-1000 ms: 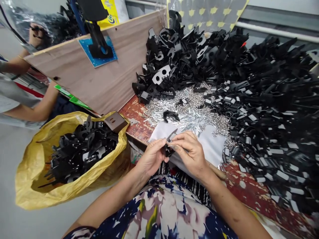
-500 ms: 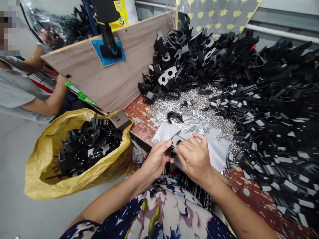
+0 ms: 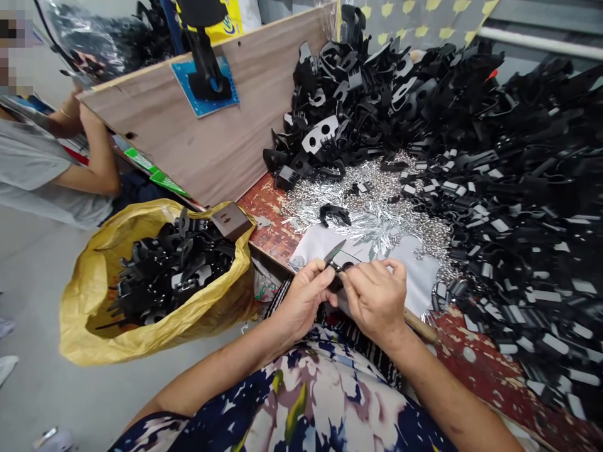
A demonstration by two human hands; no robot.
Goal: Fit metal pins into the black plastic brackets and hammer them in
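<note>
A black hair claw clip [image 3: 347,258] is held in front of me, its halves spread and pale light on one face. My left hand [image 3: 306,294] pinches it between thumb and fingers from the left. On its other side, my right hand [image 3: 377,300] is closed, with thumb and fingertips pressed at the clip's middle; any small part between them is hidden. Beneath lies a light grey sheet [image 3: 409,270]. Just beyond are thin silver pins [image 3: 306,204], small metal springs [image 3: 426,229] and a loose black clip piece [image 3: 335,215].
Black clip pieces [image 3: 499,207] heap across the right and back of the worn red table [image 3: 471,361]. At left, a yellow sack [image 3: 80,320] holds black clips, a brown block [image 3: 232,221] at its rim. A wooden board [image 3: 235,113] stands behind; a co-worker's arm [image 3: 97,166] shows beyond.
The view has shifted slightly. The clip has turned in my hands, showing its two halves more apart, and my right fingers have curled closer at its middle. The co-worker's arm has shifted.
</note>
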